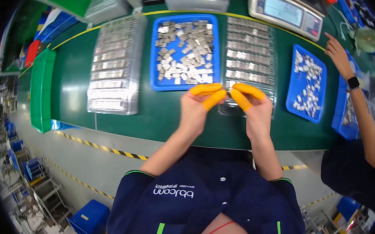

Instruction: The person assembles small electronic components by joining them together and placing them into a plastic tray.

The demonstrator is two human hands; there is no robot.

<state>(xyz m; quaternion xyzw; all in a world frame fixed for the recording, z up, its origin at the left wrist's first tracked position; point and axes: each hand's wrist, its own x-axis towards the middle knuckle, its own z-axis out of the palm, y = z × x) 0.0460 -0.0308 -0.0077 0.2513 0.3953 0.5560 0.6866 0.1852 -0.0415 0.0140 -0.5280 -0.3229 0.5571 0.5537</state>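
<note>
My left hand and my right hand meet above the green table, each with orange finger cots on thumb and forefinger. Between the fingertips they pinch one small silver metal part. Just beyond my hands sits a blue tray heaped with several loose silver parts. A clear plastic tray with rows of the same parts lies under and behind my right hand.
Another clear tray of parts lies left of the blue tray. A weighing scale stands at the back right. A second blue tray of parts sits right, by a co-worker's arm wearing a watch. Green bin at left.
</note>
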